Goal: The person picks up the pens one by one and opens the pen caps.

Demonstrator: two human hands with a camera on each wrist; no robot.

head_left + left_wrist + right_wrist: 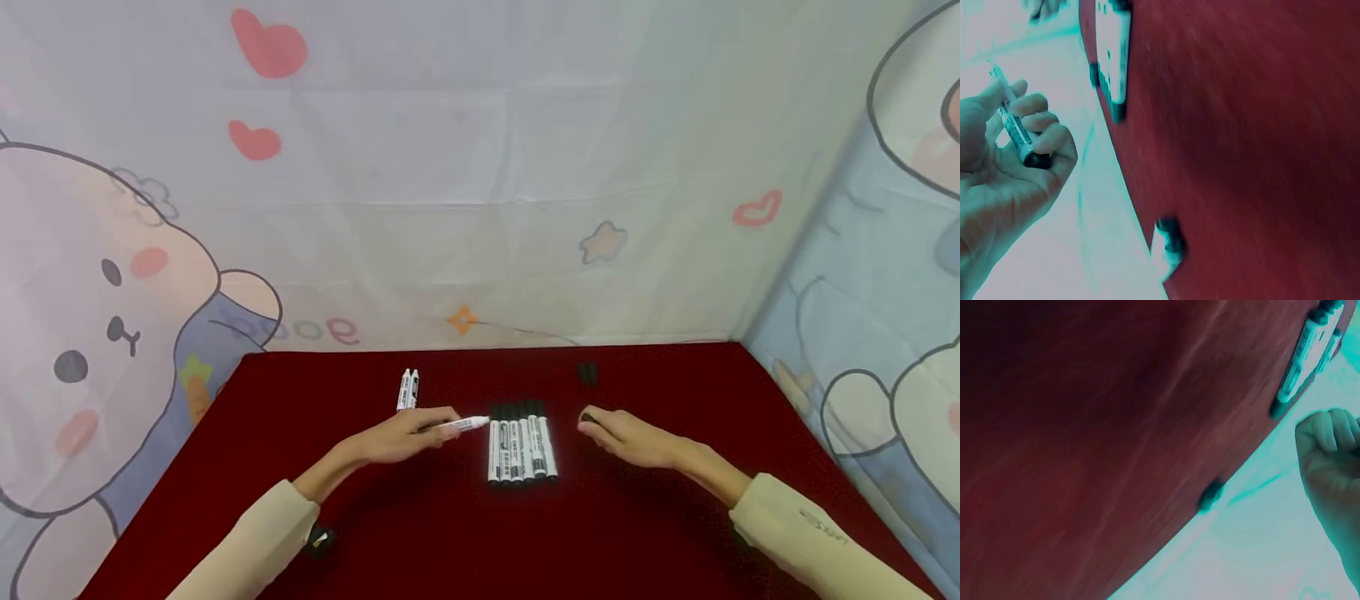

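Curling round a slim white cylindrical marker pen with a black butt end (467,423), the left hand (405,435) has its fingers folded over the barrel. In the left wrist view the black end sits by the lowest fingers, and the narrow pale tip pokes out past the thumb and forefinger. In the head view that uncapped tip points right, just beside the leftmost pen of the row between the hands; whether they touch cannot be told.

Its fingers closed together, the right hand (633,437) pinches a small dark piece, apparently a black pen cap (589,417), between thumb and forefinger, at the side of the hand facing the row. Most of that piece is hidden, and the right wrist view cuts off part of the hand.

Between the two hands, nearer the left, lies a row of six white marker pens with black caps (519,446), side by side, caps at the far end. Just beyond the left hand, two uncapped white pens (407,389) lie together, tips away from the person. Beyond the right hand stand or lie two short black caps (587,373), side by side. All these rest on a dark red cloth-covered table (420,529).
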